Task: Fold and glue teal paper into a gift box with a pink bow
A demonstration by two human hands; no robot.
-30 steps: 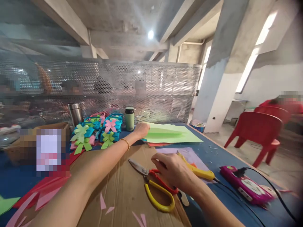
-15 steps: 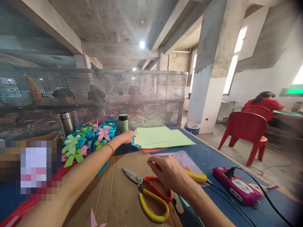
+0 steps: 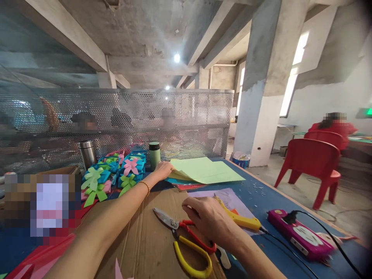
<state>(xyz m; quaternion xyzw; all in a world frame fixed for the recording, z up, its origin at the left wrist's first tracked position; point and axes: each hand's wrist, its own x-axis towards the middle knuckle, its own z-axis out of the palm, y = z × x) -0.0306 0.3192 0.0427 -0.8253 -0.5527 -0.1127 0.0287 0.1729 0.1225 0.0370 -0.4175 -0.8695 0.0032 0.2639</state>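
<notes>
Head view: green sheets are stacked on the blue table, beyond the cardboard.
Left hand: sheets' left edge is grasped, paper bowed.
Right hand: loosely curled by the scissors; any hold cannot be told.
Paper: judged light, flexible, easily creased; best pinched at edges.

No text, brand or number can be read. The purple power strip on the right of the worktop bears a pale oval label and, towards its far end, a small yellowish sticker, both too small to make out. On the left, a whitish patch with a pinkish band is blurred into blocks. The lettering, if any, on a lit green panel at the far right cannot be told.
</notes>
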